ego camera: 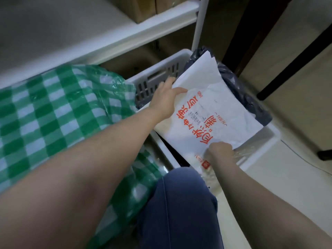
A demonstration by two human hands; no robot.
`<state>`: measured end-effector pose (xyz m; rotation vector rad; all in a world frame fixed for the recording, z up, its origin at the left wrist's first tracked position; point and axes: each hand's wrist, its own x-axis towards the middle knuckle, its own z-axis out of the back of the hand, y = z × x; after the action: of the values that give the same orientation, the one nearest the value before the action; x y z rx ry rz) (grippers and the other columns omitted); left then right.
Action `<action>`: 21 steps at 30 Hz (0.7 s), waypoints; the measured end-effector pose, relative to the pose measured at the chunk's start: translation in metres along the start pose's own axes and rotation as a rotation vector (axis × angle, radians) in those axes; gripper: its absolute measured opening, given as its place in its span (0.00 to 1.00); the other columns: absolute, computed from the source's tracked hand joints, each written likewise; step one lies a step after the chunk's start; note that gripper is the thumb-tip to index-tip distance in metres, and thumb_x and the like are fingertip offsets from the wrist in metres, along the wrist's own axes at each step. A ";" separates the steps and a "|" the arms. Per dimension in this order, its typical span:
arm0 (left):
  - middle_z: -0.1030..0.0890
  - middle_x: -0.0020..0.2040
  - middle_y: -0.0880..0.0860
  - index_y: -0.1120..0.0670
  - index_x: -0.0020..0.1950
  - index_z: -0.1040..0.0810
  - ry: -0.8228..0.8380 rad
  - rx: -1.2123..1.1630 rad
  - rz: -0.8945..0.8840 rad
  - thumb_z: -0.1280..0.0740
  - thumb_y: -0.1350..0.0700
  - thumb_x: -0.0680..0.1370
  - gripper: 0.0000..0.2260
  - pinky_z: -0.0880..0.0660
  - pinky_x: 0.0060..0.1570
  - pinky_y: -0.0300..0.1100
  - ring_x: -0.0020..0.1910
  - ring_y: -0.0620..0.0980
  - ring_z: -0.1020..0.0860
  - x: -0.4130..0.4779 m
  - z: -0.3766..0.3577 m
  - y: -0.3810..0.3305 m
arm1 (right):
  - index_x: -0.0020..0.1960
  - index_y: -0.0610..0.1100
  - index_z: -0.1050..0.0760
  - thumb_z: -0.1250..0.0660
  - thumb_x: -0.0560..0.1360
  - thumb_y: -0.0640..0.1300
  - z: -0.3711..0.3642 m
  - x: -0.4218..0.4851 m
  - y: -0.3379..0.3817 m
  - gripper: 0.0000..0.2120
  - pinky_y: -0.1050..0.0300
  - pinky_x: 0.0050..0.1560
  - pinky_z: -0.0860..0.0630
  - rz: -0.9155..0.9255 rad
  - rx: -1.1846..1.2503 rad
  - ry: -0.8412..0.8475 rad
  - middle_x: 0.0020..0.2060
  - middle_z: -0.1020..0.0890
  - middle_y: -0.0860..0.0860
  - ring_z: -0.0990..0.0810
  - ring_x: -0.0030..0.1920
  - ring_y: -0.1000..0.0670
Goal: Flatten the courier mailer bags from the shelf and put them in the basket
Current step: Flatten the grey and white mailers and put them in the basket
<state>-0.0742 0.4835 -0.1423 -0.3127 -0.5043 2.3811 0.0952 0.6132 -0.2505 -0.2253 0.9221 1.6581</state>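
Mailer bag [212,112]: white, flattened, held over basket [264,146] (long axis pointing away from the body); far-left edge pinched by left hand [167,99], near edge clamped in right hand [220,150] grip

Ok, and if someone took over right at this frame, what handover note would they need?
Left hand: holds the white mailer at its far-left edge, thumb on top.
Right hand: fingers grip its near edge.
The mailer looks fairly flat and sits over the white basket, above a dark bag already inside.
Left to do: release it. Whether more wait on the shelf cannot be seen.
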 end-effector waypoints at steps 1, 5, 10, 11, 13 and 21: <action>0.41 0.76 0.55 0.45 0.72 0.29 0.013 0.018 -0.007 0.33 0.68 0.76 0.29 0.40 0.70 0.47 0.73 0.58 0.41 0.000 -0.009 0.005 | 0.64 0.46 0.25 0.38 0.74 0.45 -0.005 -0.001 0.000 0.19 0.58 0.55 0.27 0.019 -0.128 0.011 0.61 0.21 0.49 0.23 0.62 0.45; 0.44 0.77 0.54 0.41 0.73 0.32 0.136 0.109 -0.068 0.32 0.66 0.76 0.31 0.42 0.72 0.50 0.73 0.59 0.42 0.015 -0.036 0.015 | 0.59 0.44 0.22 0.40 0.77 0.42 -0.032 0.001 -0.012 0.13 0.55 0.56 0.26 0.040 -0.449 0.124 0.56 0.19 0.48 0.21 0.58 0.46; 0.58 0.80 0.57 0.40 0.79 0.46 0.474 0.430 0.022 0.37 0.62 0.78 0.35 0.54 0.76 0.56 0.78 0.62 0.55 0.023 -0.061 0.039 | 0.57 0.45 0.23 0.41 0.79 0.44 -0.050 0.011 -0.023 0.11 0.54 0.60 0.25 -0.024 -0.626 0.224 0.53 0.19 0.49 0.21 0.57 0.48; 0.59 0.80 0.58 0.41 0.79 0.46 0.521 0.499 0.049 0.37 0.61 0.78 0.34 0.57 0.75 0.59 0.78 0.62 0.57 0.021 -0.066 0.044 | 0.57 0.45 0.24 0.40 0.79 0.44 -0.055 0.017 -0.024 0.10 0.53 0.60 0.25 -0.022 -0.666 0.288 0.54 0.20 0.49 0.21 0.56 0.48; 0.57 0.80 0.58 0.42 0.79 0.44 0.579 0.578 0.083 0.38 0.60 0.78 0.32 0.59 0.74 0.63 0.78 0.62 0.57 0.014 -0.074 0.050 | 0.58 0.45 0.25 0.37 0.76 0.47 -0.076 0.045 -0.036 0.12 0.49 0.57 0.24 -0.009 -0.744 0.382 0.52 0.20 0.48 0.21 0.54 0.47; 0.38 0.76 0.57 0.48 0.77 0.37 0.701 0.634 0.133 0.42 0.56 0.81 0.23 0.62 0.71 0.69 0.76 0.61 0.45 0.006 -0.078 0.046 | 0.65 0.40 0.30 0.28 0.67 0.55 -0.109 0.053 -0.038 0.32 0.46 0.57 0.26 -0.262 -0.610 0.475 0.54 0.23 0.42 0.23 0.51 0.42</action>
<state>-0.0775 0.4767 -0.2326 -0.8428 0.5928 2.2136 0.0774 0.5806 -0.3718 -1.1447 0.6595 1.6237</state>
